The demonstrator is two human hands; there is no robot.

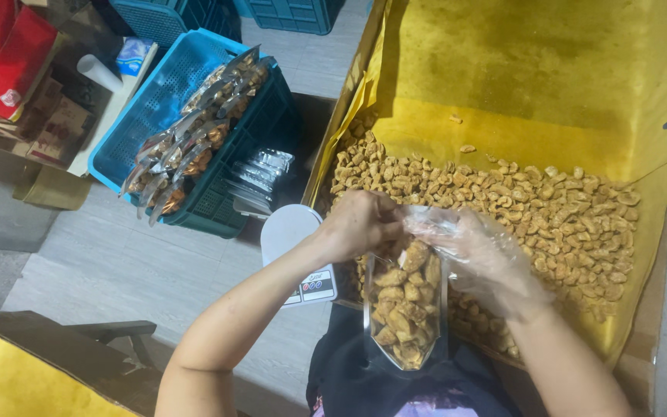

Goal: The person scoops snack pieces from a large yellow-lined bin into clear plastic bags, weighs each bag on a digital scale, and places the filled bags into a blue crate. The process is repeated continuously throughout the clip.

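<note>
A clear pouch (404,309), nearly full of golden-brown snack pieces, hangs upright at the near edge of a box (650,324) lined with yellow paper (534,69). The left hand (360,224), bare, pinches the pouch's top edge shut between its fingers. The right hand (488,259), in a thin plastic glove, grips the other side of the mouth, perhaps with a piece inside. Loose snacks (534,208) fill the box behind. Left of it sit a white scale (295,251) and a blue crate (194,123) of filled pouches.
</note>
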